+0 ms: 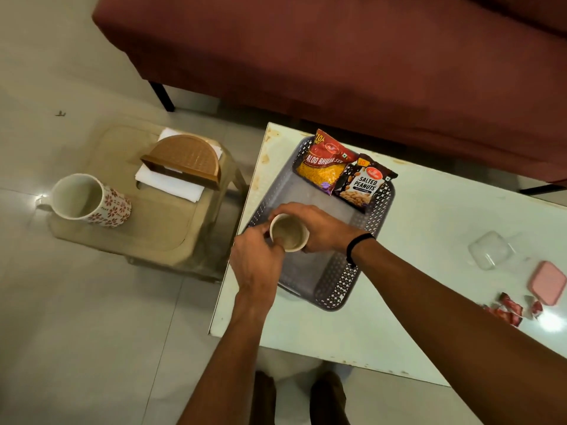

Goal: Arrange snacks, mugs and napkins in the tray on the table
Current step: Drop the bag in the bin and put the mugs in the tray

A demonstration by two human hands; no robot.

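Observation:
A grey perforated tray [340, 286] lies on the white table [429, 228]. At its far end lie two snack packets, Aloo Bhujia [325, 162] and Salted Peanuts [363, 185]. Over the tray's near left part, a pale mug [288, 233] is held upright by both hands. My left hand [257, 262] grips its near left side and my right hand [319, 228] wraps its far right side. A second mug [89, 199], white with red flowers, stands on a beige stool [159, 228] to the left. White napkins [171, 182] sit there in a brown holder [187, 157].
A maroon sofa [337, 56] stands behind the table. On the table's right lie a clear lid [491, 250], a pink container [547, 282] and torn red wrappers [509, 308]. Tiled floor surrounds the stool, and my feet show at the bottom edge.

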